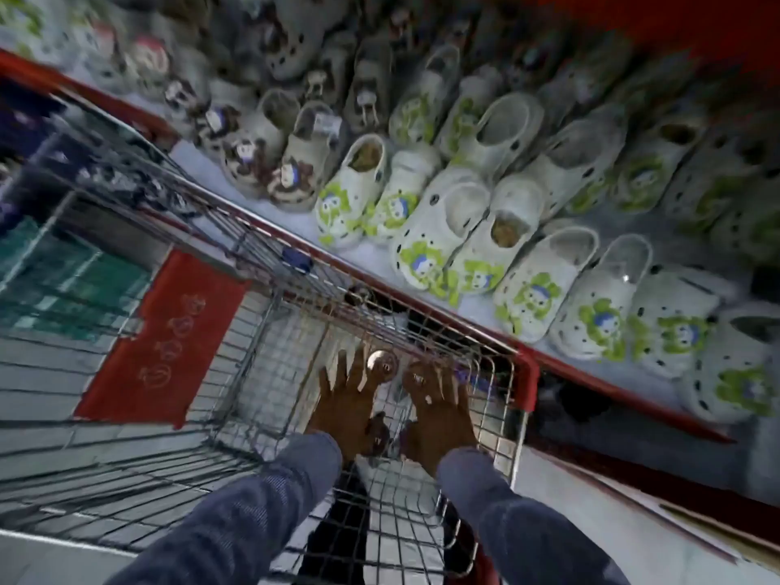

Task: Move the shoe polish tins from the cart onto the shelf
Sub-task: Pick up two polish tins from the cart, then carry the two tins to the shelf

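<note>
Both my hands reach down into the wire cart (236, 415), in its near right corner. My left hand (342, 399) has its fingers spread, fingertips beside a round silvery polish tin (381, 363) lying in the cart. My right hand (434, 399) is just right of that tin, fingers curled down over something small; the blur hides what it touches. A dark round tin (377, 428) lies between my wrists. The shelf (477, 306) with a red front edge runs along the cart's right side. Blue sleeves cover both forearms.
Rows of white clogs with green charms (439, 238) fill the shelf, with brown-patterned ones (270, 162) further left. A red panel (164, 335) hangs inside the cart. A red corner guard (527, 382) marks the cart's rim next to the shelf. The picture is motion-blurred.
</note>
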A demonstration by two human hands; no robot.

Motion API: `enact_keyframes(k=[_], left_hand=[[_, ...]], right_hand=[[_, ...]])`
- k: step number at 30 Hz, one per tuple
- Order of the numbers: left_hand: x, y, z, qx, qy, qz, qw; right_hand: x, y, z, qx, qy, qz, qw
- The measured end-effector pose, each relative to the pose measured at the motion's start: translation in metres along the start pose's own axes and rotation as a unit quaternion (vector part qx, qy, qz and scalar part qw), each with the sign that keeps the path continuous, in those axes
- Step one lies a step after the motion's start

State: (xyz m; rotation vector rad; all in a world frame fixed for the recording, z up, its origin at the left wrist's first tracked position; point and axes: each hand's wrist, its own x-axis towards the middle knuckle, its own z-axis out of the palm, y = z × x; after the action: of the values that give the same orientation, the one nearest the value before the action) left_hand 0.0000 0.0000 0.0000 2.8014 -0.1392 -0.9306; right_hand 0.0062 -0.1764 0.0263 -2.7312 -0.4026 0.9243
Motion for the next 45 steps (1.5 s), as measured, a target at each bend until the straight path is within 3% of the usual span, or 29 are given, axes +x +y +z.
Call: enact_keyframes(k=[6,12,17,21,25,29,36,45], left_hand=[[0.065,-0.017,0.043,-0.017,-0.055,0.045,0.997],[0.110,-0.012,0.053,0.014,-0.054,0.062,0.997],[0.116,-0.007,0.038,0.056,-0.026,0.069,0.996],[0.075,-0.006,-0.011,-0.035,0.012,0.038,0.999],[0.007,-0.003,-0.087,-0.111,0.119,0.067,0.984],[-0.058,0.003,-0.165,-0.163,0.206,0.042,0.964],[-0.147,0.041,-0.325,-0.142,0.323,0.091,0.931],[-0.161,0.092,-0.441,-0.120,0.402,0.154,0.895]], right_hand=[[0.076,0.012,0.052,0.011,-0.078,0.086,0.993],[0.116,0.018,0.072,0.006,-0.067,0.113,0.991],[0.115,0.014,0.046,-0.028,-0.055,0.109,0.992],[0.088,-0.001,-0.007,-0.009,-0.053,0.075,0.996],[0.036,-0.024,-0.089,0.052,0.027,0.018,0.998],[-0.017,-0.045,-0.172,0.097,0.102,-0.042,0.989],[-0.111,-0.078,-0.333,0.109,0.240,-0.117,0.957],[-0.156,-0.063,-0.437,0.123,0.374,-0.123,0.911]])
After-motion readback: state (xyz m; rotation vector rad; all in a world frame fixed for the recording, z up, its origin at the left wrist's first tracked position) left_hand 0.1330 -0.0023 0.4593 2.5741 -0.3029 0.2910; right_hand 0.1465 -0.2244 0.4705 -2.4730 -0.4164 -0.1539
